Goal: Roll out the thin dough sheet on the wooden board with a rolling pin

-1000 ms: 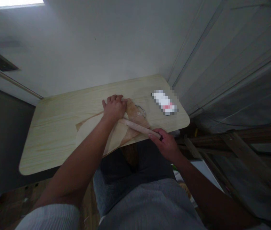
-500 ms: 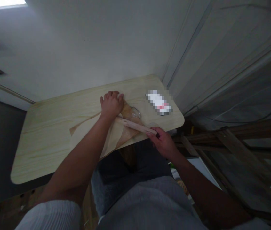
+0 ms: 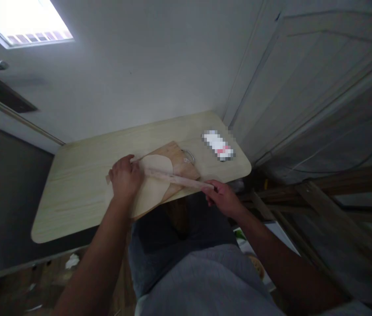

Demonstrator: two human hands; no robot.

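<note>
A flat, pale sheet of dough (image 3: 154, 188) lies across a wooden cutting board (image 3: 174, 153), which has a metal ring at its right corner. The light wooden rolling pin (image 3: 182, 180) lies slantwise over the dough. My right hand (image 3: 224, 198) is closed round the pin's right end, just past the table's front edge. At the pin's left end is my left hand (image 3: 125, 177), its fingers bent down over it by the dough's left side. That end of the pin is blurred and partly hidden by the hand.
The light wood-grain table (image 3: 74, 188) stands against a white door. A blurred-out white and red object (image 3: 218, 145) lies on its right side. Wooden beams (image 3: 324, 215) are at the right, and a crumpled white scrap (image 3: 72, 261) is on the floor at the left.
My left hand has moved left and nearer to me, uncovering more of the dough and board; its spread fingers are now bent. My right hand stays on the rolling pin. The view has tilted up.
</note>
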